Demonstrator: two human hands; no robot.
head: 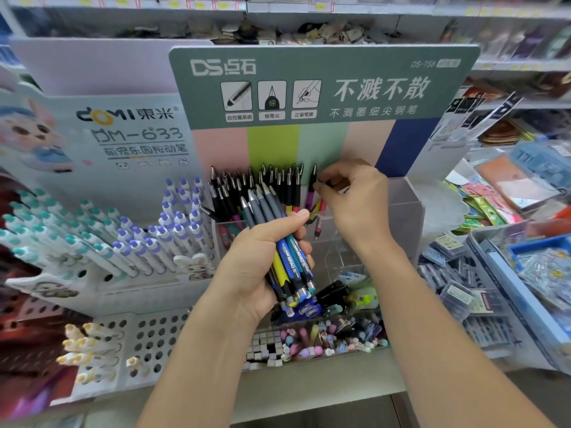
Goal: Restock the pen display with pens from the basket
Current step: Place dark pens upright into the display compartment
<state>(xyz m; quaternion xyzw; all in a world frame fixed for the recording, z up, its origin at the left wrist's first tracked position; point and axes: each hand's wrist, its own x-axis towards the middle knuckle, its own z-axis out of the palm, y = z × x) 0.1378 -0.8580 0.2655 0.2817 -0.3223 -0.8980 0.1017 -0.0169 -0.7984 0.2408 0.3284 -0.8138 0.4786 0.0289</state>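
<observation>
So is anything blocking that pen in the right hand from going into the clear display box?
Nothing visible does. The right hand pinches a black-capped pen directly above the clear display box, beside the pens already standing there.

Your left hand (262, 251) grips a bundle of pens (279, 242). At one o'clock from it, your right hand (355, 196) pinches one pen (312, 186) over the clear display bin (401, 217).

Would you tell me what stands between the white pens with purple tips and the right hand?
In the head view, upright black-capped pens in the clear display stand between the purple-tipped white pens and the right hand.
</observation>
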